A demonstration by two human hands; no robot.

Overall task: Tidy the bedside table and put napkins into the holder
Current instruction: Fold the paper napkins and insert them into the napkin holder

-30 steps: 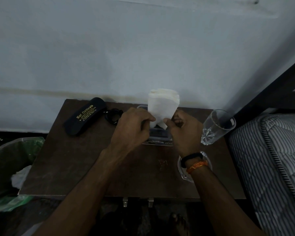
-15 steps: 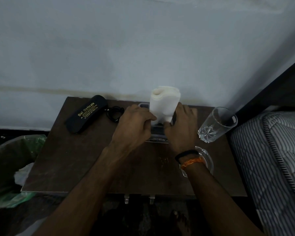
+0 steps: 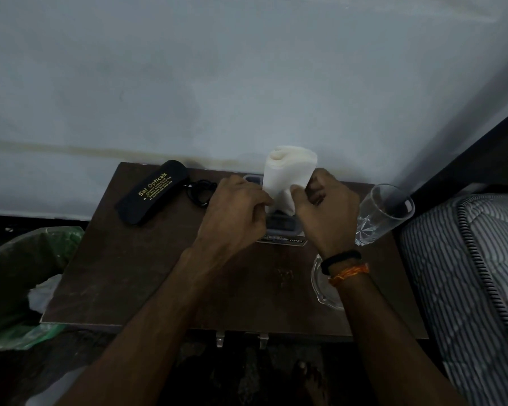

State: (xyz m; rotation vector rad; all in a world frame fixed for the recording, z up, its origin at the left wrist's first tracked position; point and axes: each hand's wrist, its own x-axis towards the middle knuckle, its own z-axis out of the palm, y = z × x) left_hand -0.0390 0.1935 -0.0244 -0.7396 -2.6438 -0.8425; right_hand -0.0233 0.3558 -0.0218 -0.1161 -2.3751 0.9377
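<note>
A folded stack of white napkins stands upright over the clear napkin holder at the back middle of the dark wooden bedside table. My left hand pinches the stack's lower left side. My right hand pinches its lower right side, thumb on the front. The stack's bottom narrows between my fingers and reaches down into the holder's slot. Most of the holder is hidden by my hands.
A black spectacle case and dark glasses lie at the back left. A drinking glass stands at the right, a glass dish under my right wrist. A green-lined bin stands left, a mattress right.
Both hands stay on the napkins. My right hand has turned from wrapping behind the stack to pinching its lower front. The stack stays upright over the holder.
</note>
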